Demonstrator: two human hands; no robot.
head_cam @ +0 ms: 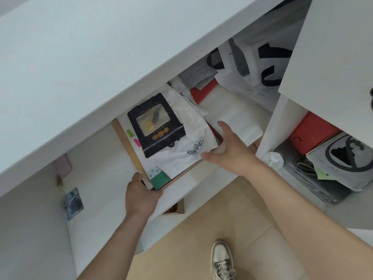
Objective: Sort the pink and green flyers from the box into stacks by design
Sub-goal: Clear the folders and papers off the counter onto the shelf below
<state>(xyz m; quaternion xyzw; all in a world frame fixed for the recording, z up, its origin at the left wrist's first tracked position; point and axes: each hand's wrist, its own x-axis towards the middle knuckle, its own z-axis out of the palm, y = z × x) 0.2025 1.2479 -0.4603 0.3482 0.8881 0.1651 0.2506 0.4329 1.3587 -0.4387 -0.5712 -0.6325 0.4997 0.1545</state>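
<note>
Between the left hand [141,196] at its near corner and the right hand [228,149] at its right edge, the box [123,136] sits on a shelf [181,188], with a pouch [155,124] lying on papers [177,156] inside and flyers [133,138] tucked along its left wall.

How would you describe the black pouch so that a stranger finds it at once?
Look in the white cabinet's open shelf, at the cardboard box that the left hand grips. The black pouch lies on top: the only dark item there, with a clear window.
</note>
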